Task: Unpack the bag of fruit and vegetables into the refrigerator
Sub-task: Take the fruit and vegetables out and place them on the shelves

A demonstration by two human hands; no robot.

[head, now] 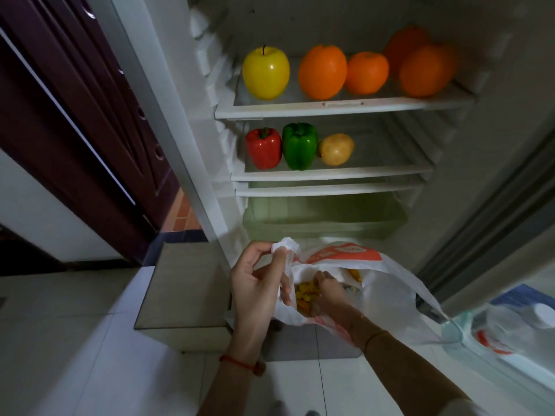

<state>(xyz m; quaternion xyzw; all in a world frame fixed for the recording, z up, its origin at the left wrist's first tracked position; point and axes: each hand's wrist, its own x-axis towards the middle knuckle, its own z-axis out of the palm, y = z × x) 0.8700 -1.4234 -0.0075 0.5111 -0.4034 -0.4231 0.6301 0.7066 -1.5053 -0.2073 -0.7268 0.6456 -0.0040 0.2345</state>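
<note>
white plastic bag (387, 274) with orange print open at fridge foot, yellow produce (307, 291) inside; refrigerator (480, 163) open; apple (265, 72), oranges (322, 72) top shelf; peppers (299, 146), potato (336, 149) below

The orange print on the plastic bag (345, 253) is too blurred to read.

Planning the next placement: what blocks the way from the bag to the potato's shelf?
Nothing visible. The shelf lies bare right of the potato, open-fronted above the bag.
</note>
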